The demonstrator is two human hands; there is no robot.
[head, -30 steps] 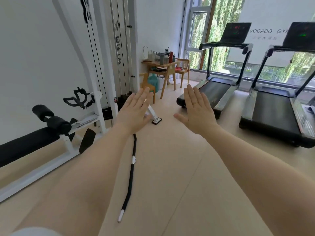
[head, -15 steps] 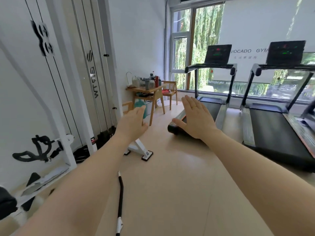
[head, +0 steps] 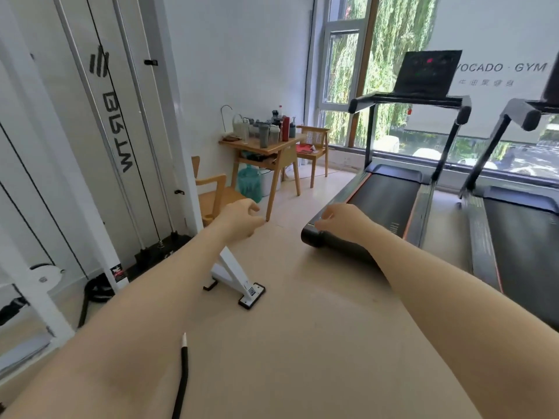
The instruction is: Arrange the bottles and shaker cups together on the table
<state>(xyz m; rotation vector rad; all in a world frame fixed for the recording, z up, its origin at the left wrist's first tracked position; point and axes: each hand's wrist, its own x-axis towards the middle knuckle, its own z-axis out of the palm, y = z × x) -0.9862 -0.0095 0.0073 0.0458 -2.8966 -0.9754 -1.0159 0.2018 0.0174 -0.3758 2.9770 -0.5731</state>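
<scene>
**Closing on the table, hands empty**

The bottles and shaker cups [head: 266, 128] stand in a loose bunch on the small wooden table [head: 273, 148] against the far wall, a red bottle [head: 285, 127] upright among the grey and clear ones. At this range I cannot tell which touch and which stand apart. They are well ahead of me, out of reach.

A second ago the table sat smaller and higher in my view; now it is larger and nearer, so I have walked toward it. My palms were spread flat then. Now my left hand [head: 242, 219] has curled, fingers half folded, holding nothing, and my right hand [head: 341, 220] droops loosely curled, also empty.

Nothing on the table has been touched, so I judge the arranging not yet begun; I am only approaching. A wooden chair [head: 216, 193] stands just beside the table on my left, a treadmill [head: 390, 201] on my right, with open floor between them leading there.
</scene>
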